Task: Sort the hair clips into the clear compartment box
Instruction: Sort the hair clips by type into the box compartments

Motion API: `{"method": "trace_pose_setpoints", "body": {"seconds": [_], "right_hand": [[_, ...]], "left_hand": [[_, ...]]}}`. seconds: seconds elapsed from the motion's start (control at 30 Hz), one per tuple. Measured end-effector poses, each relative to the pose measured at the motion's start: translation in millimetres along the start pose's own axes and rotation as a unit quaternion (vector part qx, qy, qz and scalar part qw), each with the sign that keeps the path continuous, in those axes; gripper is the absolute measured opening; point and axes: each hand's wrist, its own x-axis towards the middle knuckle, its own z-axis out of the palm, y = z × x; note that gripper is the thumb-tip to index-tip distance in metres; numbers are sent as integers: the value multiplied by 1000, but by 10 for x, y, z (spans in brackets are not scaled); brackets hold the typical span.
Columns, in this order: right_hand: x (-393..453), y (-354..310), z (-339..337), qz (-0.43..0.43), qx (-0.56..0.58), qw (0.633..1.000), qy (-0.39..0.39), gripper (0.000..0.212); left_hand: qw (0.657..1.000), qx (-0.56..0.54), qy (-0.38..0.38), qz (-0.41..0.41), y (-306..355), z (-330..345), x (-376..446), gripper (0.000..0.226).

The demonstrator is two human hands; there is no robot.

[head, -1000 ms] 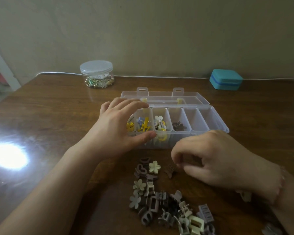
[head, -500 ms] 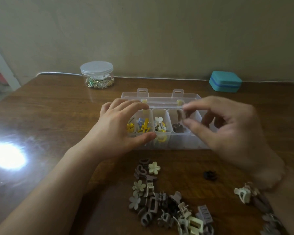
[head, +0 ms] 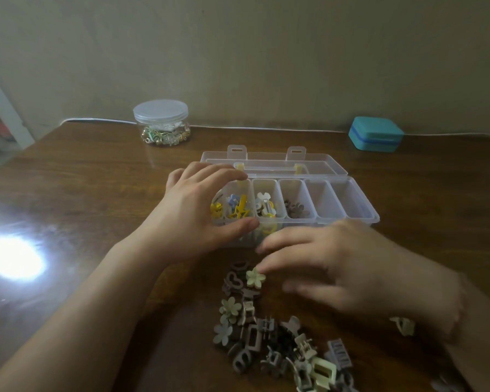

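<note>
The clear compartment box [head: 359, 205] stands open in the middle of the table. Its left compartments hold yellow, blue and white clips, and a third one holds brown flower clips [head: 296, 208]. My left hand [head: 198, 213] grips the box's left end, thumb on the front wall. A pile of beige, grey and brown hair clips [head: 269, 332] lies in front of the box. My right hand [head: 340, 267] hovers low over the pile's far right side, fingers spread and blurred, with a fingertip at a cream flower clip [head: 255, 277]. I see nothing held in it.
A round clear jar [head: 161, 122] with small trinkets stands at the back left. A teal case [head: 375, 133] sits at the back right. A single pale clip [head: 403, 325] lies at the right. A bright light glare [head: 12, 257] marks the wooden table at the left.
My right hand was over the box's third compartment half a second ago and has come back down to the pile. The left hand has stayed on the box.
</note>
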Motion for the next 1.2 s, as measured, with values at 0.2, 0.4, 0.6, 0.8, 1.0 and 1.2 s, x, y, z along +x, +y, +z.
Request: {"method": "trace_pose_setpoints", "body": {"seconds": [0.2,0.4,0.6,0.8,1.0,1.2], "right_hand": [[84,-26,109,-14,-5,999,-41,37],[40,11,62,-12,-12,1000,11,26],[55,189,-123,112,66,946,298,28],[3,241,-151,136,59,947,284,29],[0,-33,-58,-8,41,999,17,27],[86,-160,5,-55,57,995,-57,30]], "left_hand": [[1000,3,-3,-3,-3,1,-3,71],[1000,1,-5,-2,-5,-5,-2,70],[1000,4,-6,-1,-8,-7,-2,71],[1000,5,-8,-2,-10,-6,-2,72],[1000,10,-3,-1,-11,7,-3,72],[1000,10,-2,-4,-5,3,-9,71]]}}
